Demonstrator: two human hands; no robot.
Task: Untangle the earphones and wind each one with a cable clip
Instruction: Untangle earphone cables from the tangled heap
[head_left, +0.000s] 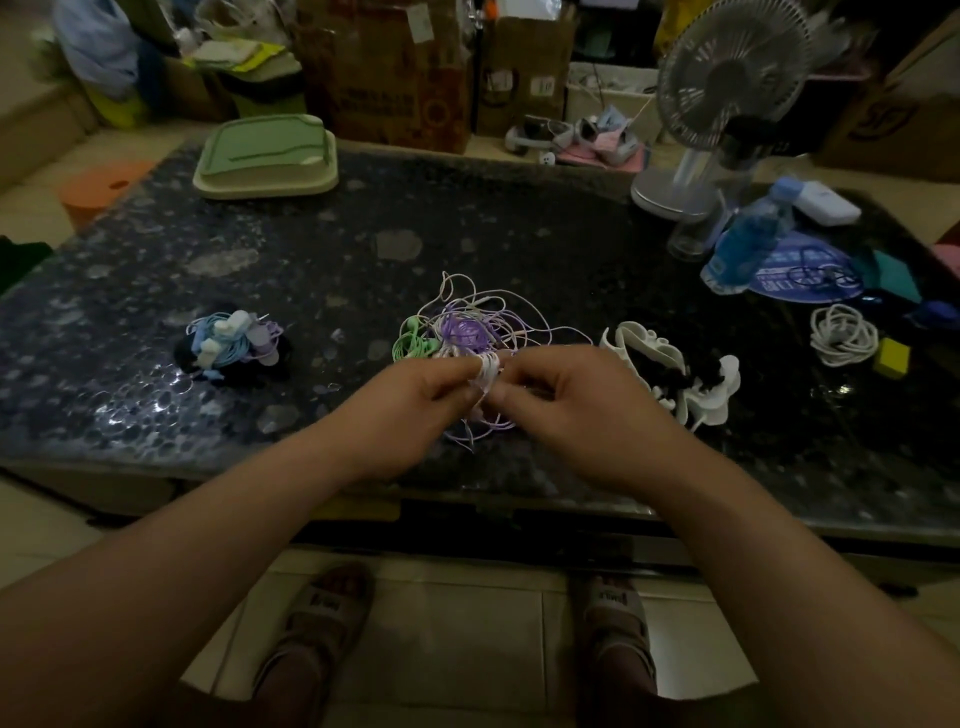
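A tangle of purple, green and white earphones (467, 327) lies in the middle of the dark speckled table (519, 234). Just in front of it, my left hand (415, 395) and my right hand (566, 395) meet and both pinch a small coil of white earphone cable (487, 370), with loose purple strands hanging below them. To the left sits a pile of wound earphones (234, 343) held in clips. A heap of white and black cable clips (675, 374) lies to the right.
A green lidded box (265, 156) stands at the back left. At the right are a desk fan (727, 104), a blue water bottle (748, 239), a white coiled cable (844, 335) and a yellow block (892, 357). Cardboard boxes stand behind the table.
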